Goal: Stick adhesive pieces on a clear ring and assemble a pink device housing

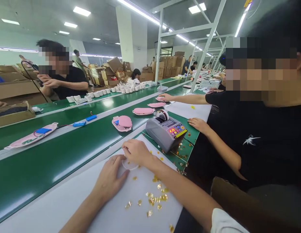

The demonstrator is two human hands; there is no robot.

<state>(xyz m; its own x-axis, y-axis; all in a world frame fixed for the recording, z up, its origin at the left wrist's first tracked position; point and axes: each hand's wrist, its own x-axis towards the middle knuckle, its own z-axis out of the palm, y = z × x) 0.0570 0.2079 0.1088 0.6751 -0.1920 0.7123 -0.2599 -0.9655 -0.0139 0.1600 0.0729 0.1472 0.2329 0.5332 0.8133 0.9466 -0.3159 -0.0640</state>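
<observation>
Factory floor under long strip lights, with cardboard cartons stacked far off at 11 o'clock; a green conveyor belt (46,173) runs away from the lower left, and a white sheet (140,207) lies along its near side. Both bare hands work on that sheet; the left hand (110,179) is spread, its fingers reaching to the rim of a clear plastic disc (129,165) from 7 o'clock, while the right hand (138,152) curls over from 12 o'clock, its fingertips (125,151) gathered at the disc's upper edge and seemingly pinching it, though the grip is partly hidden. The disc lies on the sheet between them; this division of labour suits so thin a piece, with one hand steadying and the other working only the edge, and light pressure should guard against creasing. Gold foil flecks (152,198) lie scattered at about 5 o'clock, apart from the disc; an electronic tape dispenser (163,134) stands at 2 o'clock, topped by a tape roll (162,115); a pink padded pouch (121,123) rests on the belt at 12 o'clock; a co-worker's arm (186,99) reaches across beyond the dispenser.
</observation>
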